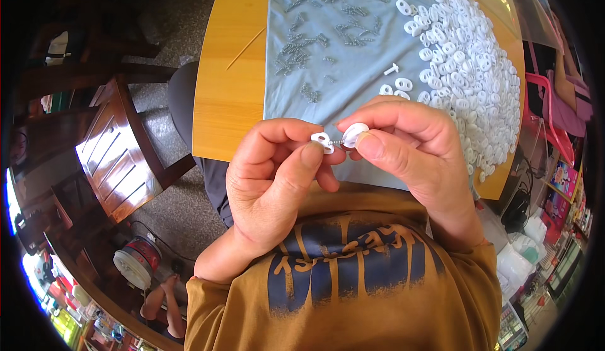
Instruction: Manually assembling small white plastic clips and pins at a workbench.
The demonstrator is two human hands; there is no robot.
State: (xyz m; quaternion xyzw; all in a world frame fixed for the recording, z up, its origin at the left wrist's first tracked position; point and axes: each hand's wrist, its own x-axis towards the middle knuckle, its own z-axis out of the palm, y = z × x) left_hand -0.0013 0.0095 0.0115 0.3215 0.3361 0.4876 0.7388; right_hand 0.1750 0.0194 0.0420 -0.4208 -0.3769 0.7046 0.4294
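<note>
My left hand [265, 178] pinches a white two-hole plastic cord lock piece [321, 138] between thumb and fingers. Facing it, my right hand [419, 140] grips a white plastic piece with a rounded oval head [355, 133]. A small metal coil spring [337, 142] bridges the gap between the two pieces. Both hands are held in front of my chest, over the near edge of a grey-blue cloth [359, 99]. Just beyond my right hand lie a few loose white two-hole pieces [403, 84] and a T-shaped white plug [391, 69].
Many metal springs [299, 51] lie scattered on the cloth. A large heap of white pieces [482, 86] covers the table's right side. A thin wooden stick [246, 48] rests on the wooden table [227, 105]. A wooden chair [116, 152] stands left, a red plastic chair [554, 121] right.
</note>
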